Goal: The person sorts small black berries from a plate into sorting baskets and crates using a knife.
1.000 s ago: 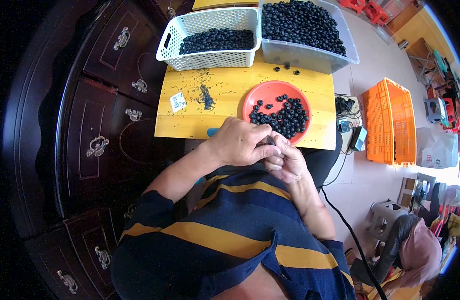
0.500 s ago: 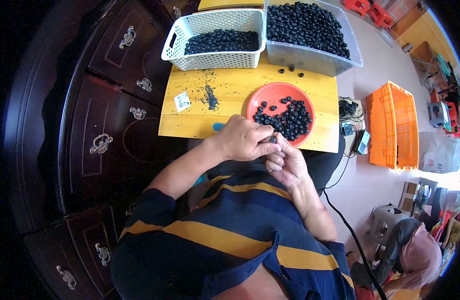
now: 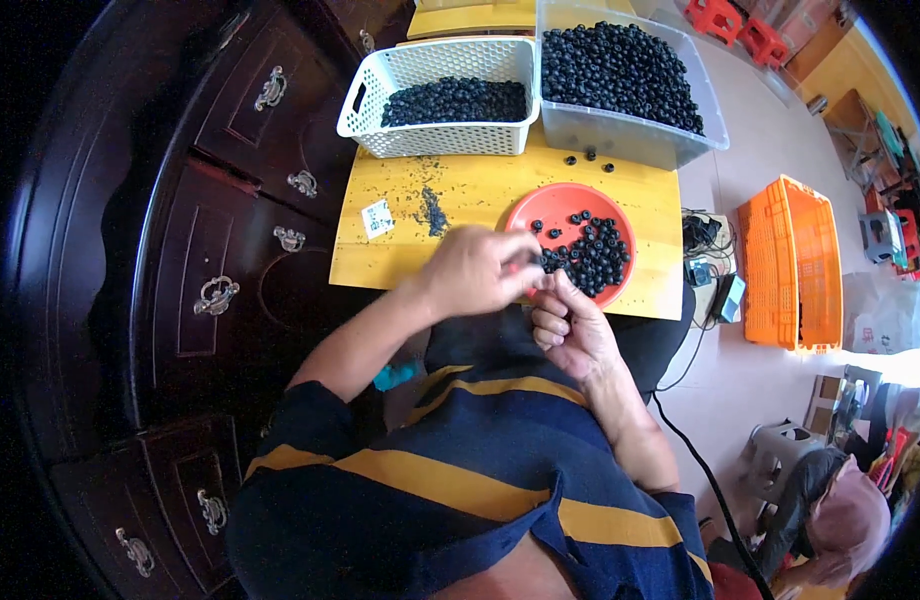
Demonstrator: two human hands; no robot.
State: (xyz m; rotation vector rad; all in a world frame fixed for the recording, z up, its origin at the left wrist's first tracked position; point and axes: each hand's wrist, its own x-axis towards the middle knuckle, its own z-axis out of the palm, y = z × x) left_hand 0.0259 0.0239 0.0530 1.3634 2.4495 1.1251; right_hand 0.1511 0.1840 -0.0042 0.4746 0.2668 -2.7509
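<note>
Black pieces (image 3: 602, 264) partly cover the red plate (image 3: 552, 203), partly fill the white basket (image 3: 450, 140) and heap the clear tub (image 3: 620, 142); plenty seem left, though I cannot tell which are done. Blurred left hand (image 3: 480, 268) and curled right hand (image 3: 578, 328): grip unclear.

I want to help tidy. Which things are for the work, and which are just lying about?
Seem part of the work:
black pieces, red plate, white basket, clear tub, yellow table

Seem just lying about:
orange crate, grey stool, red stools
</note>
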